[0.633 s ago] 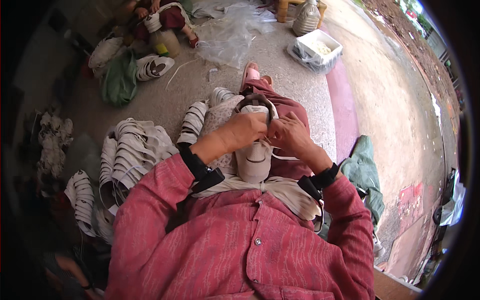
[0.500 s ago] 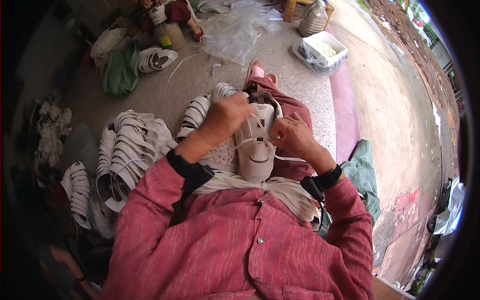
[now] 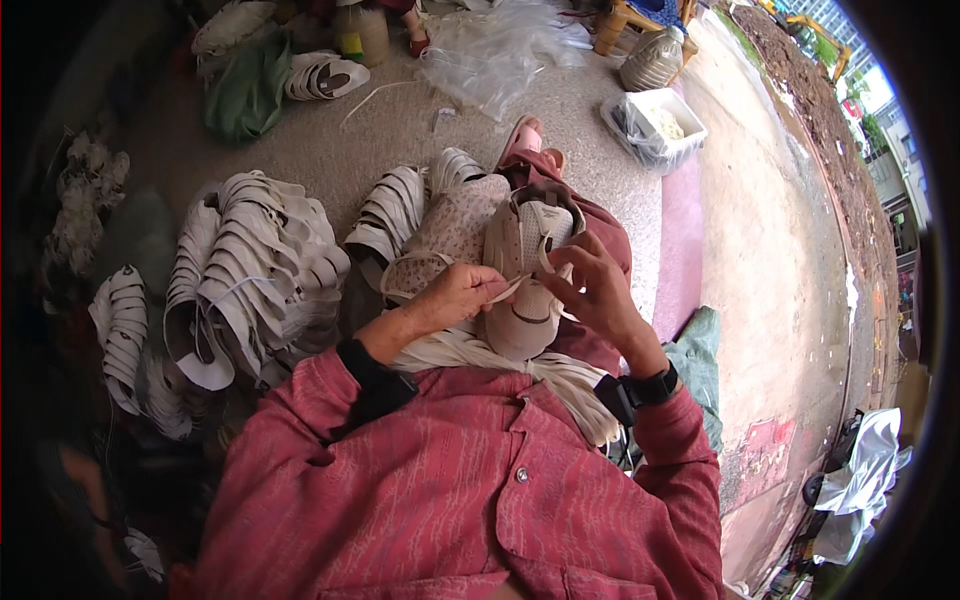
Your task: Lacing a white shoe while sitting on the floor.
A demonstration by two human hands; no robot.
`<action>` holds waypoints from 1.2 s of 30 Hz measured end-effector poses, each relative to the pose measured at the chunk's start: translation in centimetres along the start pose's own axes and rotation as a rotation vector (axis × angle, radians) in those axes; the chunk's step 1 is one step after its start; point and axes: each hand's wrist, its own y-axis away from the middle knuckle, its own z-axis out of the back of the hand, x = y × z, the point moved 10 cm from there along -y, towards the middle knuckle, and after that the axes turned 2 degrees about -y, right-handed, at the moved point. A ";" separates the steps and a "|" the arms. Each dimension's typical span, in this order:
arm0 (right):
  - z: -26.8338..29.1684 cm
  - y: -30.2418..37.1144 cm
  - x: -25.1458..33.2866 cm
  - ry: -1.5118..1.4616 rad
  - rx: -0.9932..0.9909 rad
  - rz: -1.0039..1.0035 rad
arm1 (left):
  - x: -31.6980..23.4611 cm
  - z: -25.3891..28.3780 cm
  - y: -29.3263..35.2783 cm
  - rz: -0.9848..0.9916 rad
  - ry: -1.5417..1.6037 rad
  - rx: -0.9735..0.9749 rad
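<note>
A white shoe upper [image 3: 518,335] lies on my lap, its toe toward me and its dark-lined collar away from me. My left hand [image 3: 462,296] is closed at the shoe's left side, pinching a flat white shoelace [image 3: 519,287] that stretches across above the toe. At the right side of the lacing, my right hand [image 3: 598,288] is curled with thumb and fingers on the lace; its exact grip is partly hidden. A bundle of loose white laces [image 3: 468,353] lies across my lap, against my shirt.
Nested white shoe uppers [image 3: 262,270] stand in stacks at my left, near a patterned cloth [image 3: 452,225]. Ahead are clear plastic sheeting [image 3: 500,55], a white tub [image 3: 655,130] and a large bottle [image 3: 652,60]. Another person's foot [image 3: 419,44] shows at the top.
My left hand has moved down from the tongue toward the toe, drawing the lace leftward. My right hand has turned with fingers raised. The view has shifted a little.
</note>
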 end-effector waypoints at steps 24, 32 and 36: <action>-1.9 0.2 -4.2 -0.395 -0.064 -0.138 | -8.1 -0.3 -0.7 -0.400 -0.901 -0.452; 1.9 -2.0 0.9 -0.383 -0.116 -0.027 | -11.3 -1.1 0.7 -0.786 -1.222 -0.255; -1.1 -2.9 -2.2 -0.476 0.165 -0.102 | -9.8 -1.3 -2.0 -0.549 -1.189 0.092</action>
